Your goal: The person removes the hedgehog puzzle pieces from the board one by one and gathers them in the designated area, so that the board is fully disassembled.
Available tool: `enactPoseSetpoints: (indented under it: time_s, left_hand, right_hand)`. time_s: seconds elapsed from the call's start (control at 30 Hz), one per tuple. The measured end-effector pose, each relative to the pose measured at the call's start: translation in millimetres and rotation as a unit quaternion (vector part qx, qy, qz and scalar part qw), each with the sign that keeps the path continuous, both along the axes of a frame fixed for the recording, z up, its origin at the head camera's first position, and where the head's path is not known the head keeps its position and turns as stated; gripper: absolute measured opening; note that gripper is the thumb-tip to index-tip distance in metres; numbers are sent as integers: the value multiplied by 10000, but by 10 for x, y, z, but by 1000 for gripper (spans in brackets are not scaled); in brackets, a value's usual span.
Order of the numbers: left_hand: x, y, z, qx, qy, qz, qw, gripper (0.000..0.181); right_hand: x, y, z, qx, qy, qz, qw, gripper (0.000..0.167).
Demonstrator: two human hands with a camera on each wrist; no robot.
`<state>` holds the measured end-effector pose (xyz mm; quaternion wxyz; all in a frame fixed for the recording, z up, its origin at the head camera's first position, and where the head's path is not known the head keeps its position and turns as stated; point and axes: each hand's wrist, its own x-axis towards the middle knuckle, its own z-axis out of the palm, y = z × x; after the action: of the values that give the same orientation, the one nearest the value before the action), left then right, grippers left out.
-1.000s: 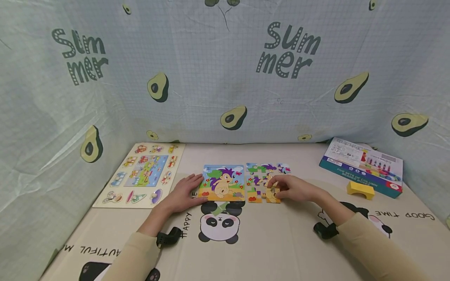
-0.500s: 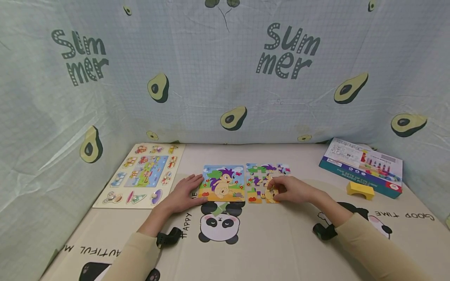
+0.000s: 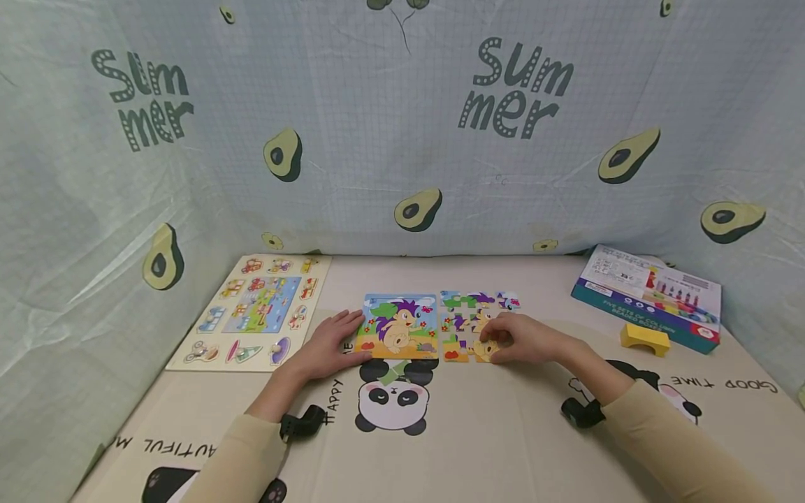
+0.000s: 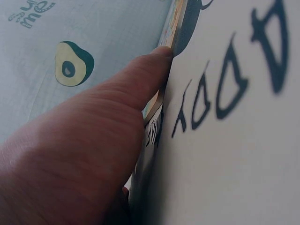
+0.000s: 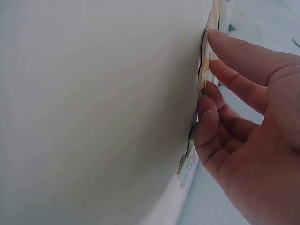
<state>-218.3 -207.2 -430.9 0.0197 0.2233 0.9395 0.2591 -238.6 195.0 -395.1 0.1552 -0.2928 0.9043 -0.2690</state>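
My left hand [image 3: 323, 347] rests on the table, fingers spread, beside a square puzzle board [image 3: 397, 325] with a hedgehog picture. In the left wrist view, the thumb [image 4: 140, 77] touches the board's edge. To the right of it, several cut puzzle pieces [image 3: 461, 321] lie in loose rows with gaps, showing parts of a similar hedgehog. Over their lower right corner is my right hand [image 3: 528, 339], pinching an orange-and-yellow puzzle piece [image 3: 486, 351] between thumb and index finger. The right wrist view shows both fingertips on this piece, low at the table; the other fingers curl loosely.
A wooden vehicle puzzle board [image 3: 210, 332] lies at the left. At the back right are a teal-and-white box [image 3: 650, 293] and a yellow arch block [image 3: 645, 339]. A printed cloth curtain [image 3: 352, 126] encloses the table's back and sides.
The puzzle piece under my right hand has come down from a slight tilt to lie about flat among the others. My right hand shifted only slightly; the left stayed still.
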Motion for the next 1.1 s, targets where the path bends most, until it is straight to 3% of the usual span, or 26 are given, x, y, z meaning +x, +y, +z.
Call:
enactPoseSetpoints:
  time_s: [0.63,1.1]
  left_hand:
    - [-7,-7,17,-41,67,-81,9999,81]
    - [-3,-6,19,-14,50,-34,10000,80]
  right_hand:
    - [-10,-15,70,39,189,76,9998,28]
    - [-143,-264,266,-628,558,128,9964,39]
